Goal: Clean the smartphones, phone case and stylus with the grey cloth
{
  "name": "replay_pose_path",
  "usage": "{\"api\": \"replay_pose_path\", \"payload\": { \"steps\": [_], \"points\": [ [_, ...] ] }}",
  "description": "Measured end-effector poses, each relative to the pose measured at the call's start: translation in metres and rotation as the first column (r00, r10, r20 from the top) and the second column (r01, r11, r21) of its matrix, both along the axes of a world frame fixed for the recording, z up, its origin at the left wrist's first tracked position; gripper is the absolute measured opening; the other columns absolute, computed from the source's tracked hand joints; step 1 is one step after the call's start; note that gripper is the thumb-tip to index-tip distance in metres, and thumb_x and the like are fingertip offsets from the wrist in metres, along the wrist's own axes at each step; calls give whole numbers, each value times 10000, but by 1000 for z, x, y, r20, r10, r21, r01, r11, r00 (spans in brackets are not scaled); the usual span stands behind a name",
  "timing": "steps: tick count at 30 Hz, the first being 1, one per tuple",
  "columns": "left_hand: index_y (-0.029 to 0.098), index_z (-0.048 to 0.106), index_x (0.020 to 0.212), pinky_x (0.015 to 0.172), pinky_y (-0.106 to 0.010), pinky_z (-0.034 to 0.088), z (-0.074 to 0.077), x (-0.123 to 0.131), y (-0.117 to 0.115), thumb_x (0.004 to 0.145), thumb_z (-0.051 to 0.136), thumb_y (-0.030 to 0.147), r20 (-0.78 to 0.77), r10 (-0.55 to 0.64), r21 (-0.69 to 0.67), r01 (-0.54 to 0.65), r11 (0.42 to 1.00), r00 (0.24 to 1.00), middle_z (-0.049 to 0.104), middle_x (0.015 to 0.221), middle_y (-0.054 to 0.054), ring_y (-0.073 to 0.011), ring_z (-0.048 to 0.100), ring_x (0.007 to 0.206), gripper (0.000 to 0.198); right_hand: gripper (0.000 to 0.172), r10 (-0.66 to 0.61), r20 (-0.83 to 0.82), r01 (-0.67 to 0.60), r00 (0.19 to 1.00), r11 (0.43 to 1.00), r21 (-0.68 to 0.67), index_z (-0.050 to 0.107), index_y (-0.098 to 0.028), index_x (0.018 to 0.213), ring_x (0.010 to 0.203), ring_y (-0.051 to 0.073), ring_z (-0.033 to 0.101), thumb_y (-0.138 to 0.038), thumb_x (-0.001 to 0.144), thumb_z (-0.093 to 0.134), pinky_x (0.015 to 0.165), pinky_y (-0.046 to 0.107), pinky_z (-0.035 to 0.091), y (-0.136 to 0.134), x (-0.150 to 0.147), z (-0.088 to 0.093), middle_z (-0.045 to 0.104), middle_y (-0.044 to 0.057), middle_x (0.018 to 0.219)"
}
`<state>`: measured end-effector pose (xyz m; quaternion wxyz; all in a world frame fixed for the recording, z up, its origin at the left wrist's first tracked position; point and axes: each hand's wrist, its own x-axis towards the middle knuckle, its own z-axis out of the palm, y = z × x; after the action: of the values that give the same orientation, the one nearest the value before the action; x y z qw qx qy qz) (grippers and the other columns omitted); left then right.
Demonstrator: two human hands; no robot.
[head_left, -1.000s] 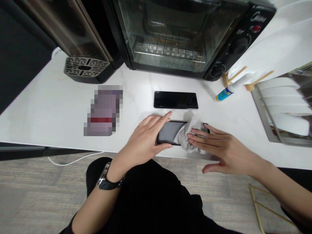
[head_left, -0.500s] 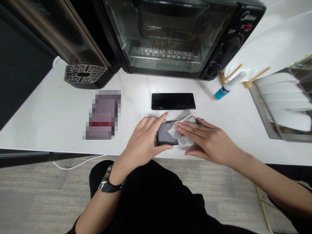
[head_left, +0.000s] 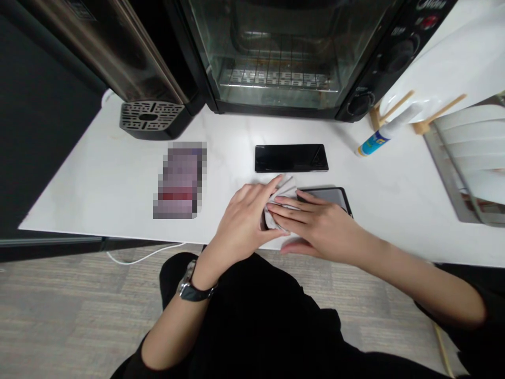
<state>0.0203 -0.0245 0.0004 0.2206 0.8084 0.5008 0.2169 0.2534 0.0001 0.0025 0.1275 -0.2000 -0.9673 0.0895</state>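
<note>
A phone (head_left: 324,194) with a black rim and grey face lies flat on the white counter, partly covered. My left hand (head_left: 242,218) grips its left end, thumb on the near edge and fingers at the far edge. Under the fingertips of my right hand (head_left: 325,226), a crumpled light grey cloth (head_left: 288,185) is pressed onto the phone's left part. My right palm hides much of the phone's near side. Just beyond it lies a second, black phone (head_left: 292,158), untouched.
A toaster oven (head_left: 272,111) stands behind the phones. To its left is a machine with a slotted drip tray (head_left: 152,116); a blurred-out purplish packet (head_left: 177,176) lies before it. At right are a blue-labelled bottle (head_left: 374,143), wooden plate stand (head_left: 422,127) and dish rack (head_left: 453,184).
My right hand and the cloth have slid left along the phone, baring its right end. My left hand keeps its hold. The whole view has shifted slightly.
</note>
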Motion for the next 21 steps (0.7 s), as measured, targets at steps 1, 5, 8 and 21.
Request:
{"api": "replay_pose_path", "payload": {
  "steps": [1, 5, 8, 21],
  "points": [
    [286, 241, 1677, 1084, -480, 462, 0, 0, 0, 846, 854, 514, -7, 2, 2, -1, 1000, 1000, 631, 1396, -100, -323, 550, 1231, 1057, 693, -24, 4, 24, 1000, 1000, 8, 517, -150, 1559, 1495, 286, 527, -529, 999, 667, 1265, 572, 410, 2, 1, 0, 562, 114, 1588],
    [263, 258, 1670, 1094, -483, 454, -1, 1, -1, 819, 865, 551, -34, 13, 9, -13, 1000, 999, 635, 1389, -101, -330, 540, 1241, 1084, 656, -152, 51, 147, 987, 986, 82, 472, -158, 1591, 1463, 282, 566, -494, 1045, 610, 1261, 563, 419, -1, 36, 2, 567, 113, 1582],
    [233, 268, 1662, 1095, -474, 451, -2, 2, -1, 816, 877, 521, -43, 26, 12, -26, 1000, 999, 642, 1393, -102, -326, 540, 1238, 1081, 609, -263, 64, 247, 963, 952, 182, 510, -154, 1560, 1381, 291, 645, -472, 1051, 612, 1235, 573, 446, -7, 70, 5, 639, 126, 1515],
    [254, 261, 1674, 1097, -454, 465, -1, 1, 0, 846, 865, 473, -4, -10, 34, 10, 999, 1000, 640, 1410, -103, -307, 558, 1215, 1048, 704, -64, -4, 64, 998, 998, 3, 611, -106, 1464, 1479, 285, 550, -644, 1011, 576, 1266, 532, 422, -7, -9, 3, 636, 117, 1525]
  ]
}}
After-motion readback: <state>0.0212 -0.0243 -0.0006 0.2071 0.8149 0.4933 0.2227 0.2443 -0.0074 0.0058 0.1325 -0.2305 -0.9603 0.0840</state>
